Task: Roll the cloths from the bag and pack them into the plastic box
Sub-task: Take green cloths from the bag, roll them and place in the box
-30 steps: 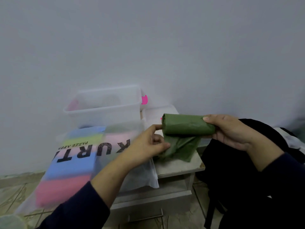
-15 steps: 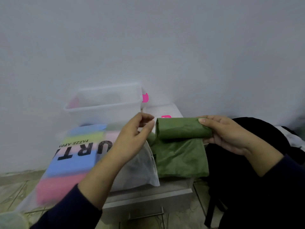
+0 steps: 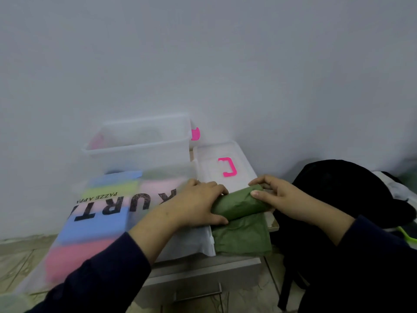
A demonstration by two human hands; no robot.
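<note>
A green cloth (image 3: 239, 206), partly rolled, lies on the small white cabinet top (image 3: 274, 227); its loose flat end hangs toward the front edge. My left hand (image 3: 198, 204) grips the roll's left end with fingers curled over it. At the roll's right end my right hand (image 3: 277, 197) grips it, thumb on top. A frosted plastic bag (image 3: 108, 213) with black lettering holds blue, pink and yellow-green cloths at the left. The clear plastic box (image 3: 137, 147) stands open behind the bag, against the wall.
The box's clear lid (image 3: 216, 170) with a pink handle lies flat behind the roll. A black bag or garment (image 3: 347, 195) sits at the right. A drawer with a metal handle (image 3: 198, 292) is below the cabinet top. Tiled floor lies at the lower left.
The roll came down from mid-air onto the cabinet top. My left hand moved from beside the bag onto the roll's left end. More of the cloth is wound up.
</note>
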